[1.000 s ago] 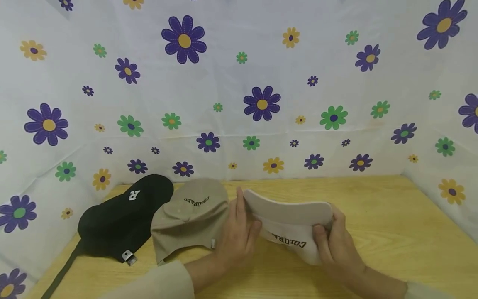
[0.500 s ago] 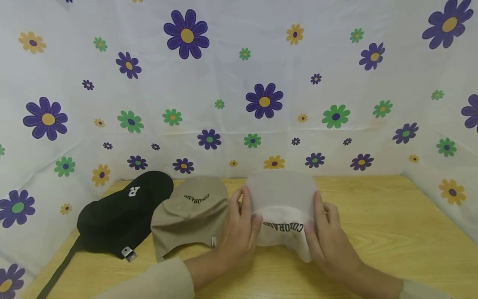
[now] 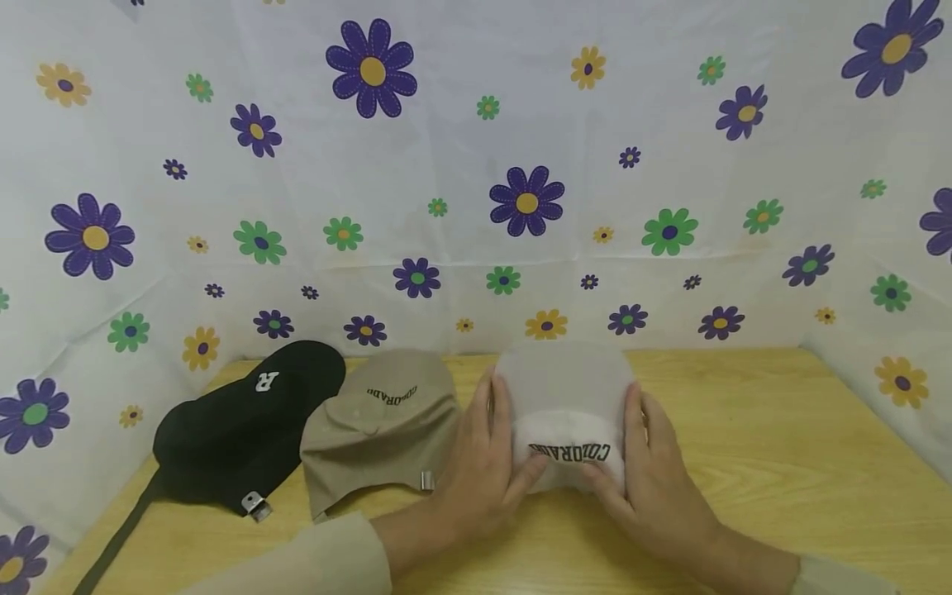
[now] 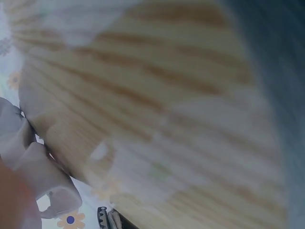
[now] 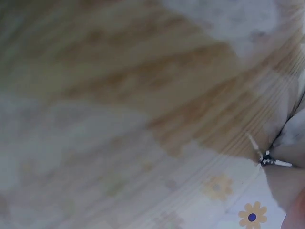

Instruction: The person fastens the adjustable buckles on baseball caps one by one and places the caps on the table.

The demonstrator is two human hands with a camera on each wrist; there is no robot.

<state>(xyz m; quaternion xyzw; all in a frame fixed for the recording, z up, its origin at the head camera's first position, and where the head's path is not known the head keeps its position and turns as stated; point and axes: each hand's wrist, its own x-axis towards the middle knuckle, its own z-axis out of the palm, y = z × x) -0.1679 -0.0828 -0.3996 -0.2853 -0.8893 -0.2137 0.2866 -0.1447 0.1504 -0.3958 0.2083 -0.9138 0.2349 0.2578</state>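
A white baseball cap (image 3: 568, 380) lies on the wooden table, its brim pointing away and the dark COLORADO lettering upside down to me. My left hand (image 3: 479, 471) holds its left side, fingers along the brim edge and thumb on the front of the crown. My right hand (image 3: 662, 479) holds the opposite side in the same way, its thumb near the lettering. Left of them sits a beige cap (image 3: 387, 438), close beside my left hand. Pale fabric (image 4: 47, 176) shows at the lower left of the left wrist view. Both wrist views are mostly blurred table.
A black cap (image 3: 230, 430) with a white letter R lies at the left, its strap (image 3: 122, 529) trailing toward the front edge. The wooden table (image 3: 788, 463) extends to the right. A flower-print cloth (image 3: 446, 149) hangs behind and at both sides.
The white cap has gone from tilted in the hands to lying level, brim away, in line with the other caps. Both thumbs have since slid inward across its front.
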